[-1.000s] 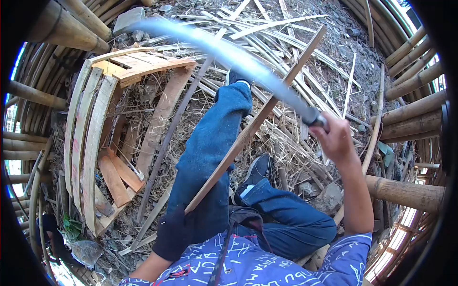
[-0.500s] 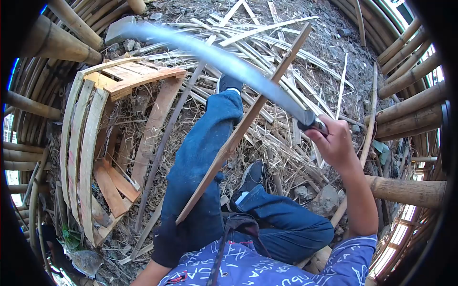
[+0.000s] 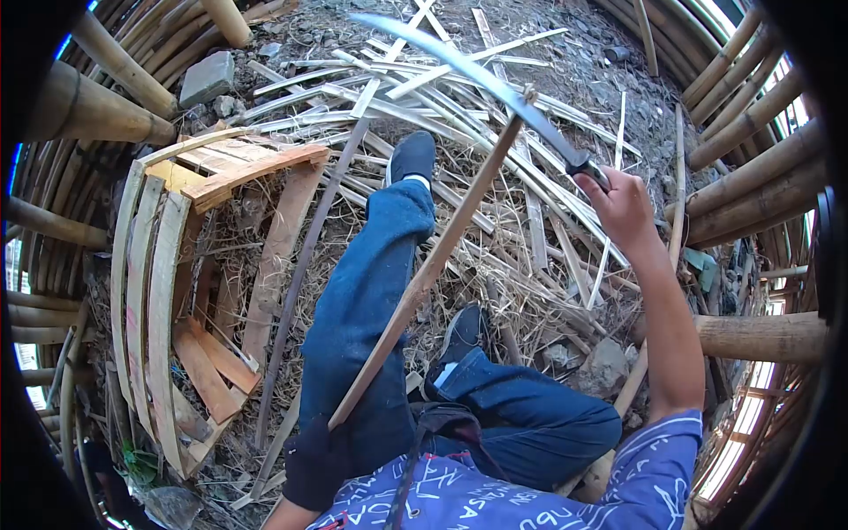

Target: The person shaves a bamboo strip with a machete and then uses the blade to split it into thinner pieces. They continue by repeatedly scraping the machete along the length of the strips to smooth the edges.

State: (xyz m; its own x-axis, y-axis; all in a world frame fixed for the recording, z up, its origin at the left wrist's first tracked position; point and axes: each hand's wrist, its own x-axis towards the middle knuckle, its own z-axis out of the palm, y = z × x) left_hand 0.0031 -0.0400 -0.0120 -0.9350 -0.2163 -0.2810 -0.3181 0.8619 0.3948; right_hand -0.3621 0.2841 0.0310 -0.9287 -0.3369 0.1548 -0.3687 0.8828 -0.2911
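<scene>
My right hand [image 3: 620, 208] is closed round the dark handle of a long machete [image 3: 481, 75], raised in front of me. The curved blade points up and left, crossing in view just below the upper end of a brown wooden strip [image 3: 433, 265]. That strip slants down over my left leg. At its lower end is my left hand [image 3: 314, 459] in a dark glove, closed about it; the fingers are barely distinguishable against the dark trousers.
On the left stands a slatted wooden crate [image 3: 163, 291] with loose boards inside. Pale split strips [image 3: 415, 88] lie scattered over the ground beyond my outstretched foot. Bamboo poles [image 3: 760, 336] line both sides, and a grey block [image 3: 208, 78] rests at the upper left.
The machete, blurred by motion before, is now sharper, and its blade crosses the strip nearer the upper end. The strip's top has shifted left and down in view.
</scene>
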